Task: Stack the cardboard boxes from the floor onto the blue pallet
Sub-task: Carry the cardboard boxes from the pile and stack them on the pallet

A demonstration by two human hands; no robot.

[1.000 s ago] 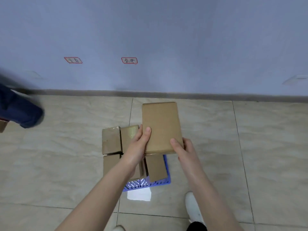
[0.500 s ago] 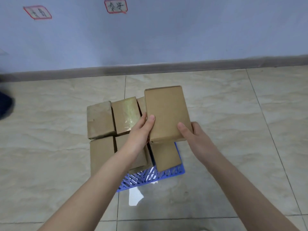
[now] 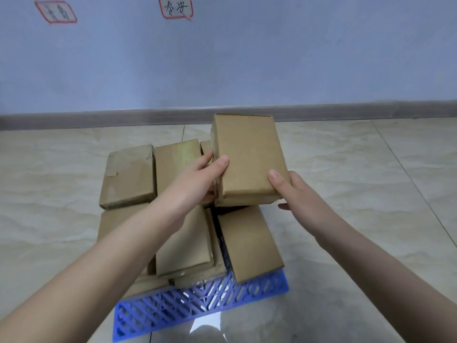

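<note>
Box (image 3: 249, 159) nearer pallet (image 3: 197, 305), far right corner

The left hand (image 3: 197, 179) and the right hand (image 3: 299, 194) grip a cardboard box (image 3: 247, 157) by its near corners, thumbs on top, over the far right part of the blue pallet (image 3: 197, 308). On the pallet other cardboard boxes (image 3: 249, 243) lie flat, side by side and partly stacked. The pallet rests on the tiled floor (image 3: 371, 169) near a blue wall (image 3: 296, 58).

At least seven cardboard boxes (image 3: 249, 157), one blue pallet (image 3: 197, 305), two wall labels (image 3: 176, 7), two hands (image 3: 197, 179)
</note>
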